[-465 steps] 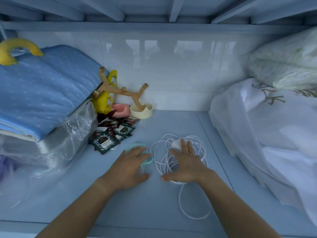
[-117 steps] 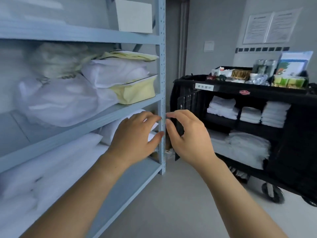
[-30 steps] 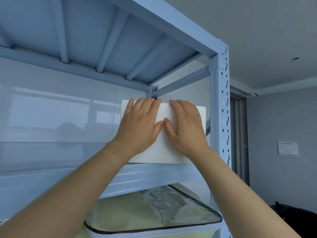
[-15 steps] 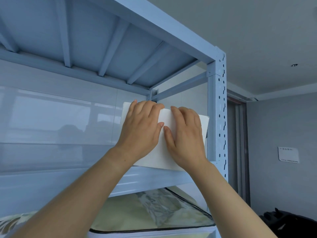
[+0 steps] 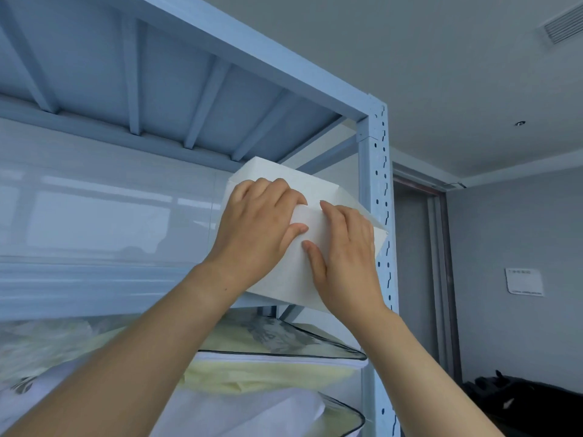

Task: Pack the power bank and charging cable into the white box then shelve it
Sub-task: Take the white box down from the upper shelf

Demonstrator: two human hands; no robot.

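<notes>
White box (image 5: 295, 279) tips further — left hand (image 5: 255, 230) grip curled over it, right hand (image 5: 345, 260) flat.

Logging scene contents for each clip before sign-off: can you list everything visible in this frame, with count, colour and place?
white box: 1, white, tilted at the upper shelf's front, by the corner post
shelf rack: 1, light blue, left and centre
storage bags: 2, clear tops over pale yellow and white bedding, shelves below the box
wall sign: 1, white, right wall
ceiling vent: 1, grey, top right
dark object: 1, black, lower right, too dim to identify
left grip: 1, bare hand, fingers curled over the box's upper edge
right grip: 1, bare hand, laid flat on the box's front face
</notes>
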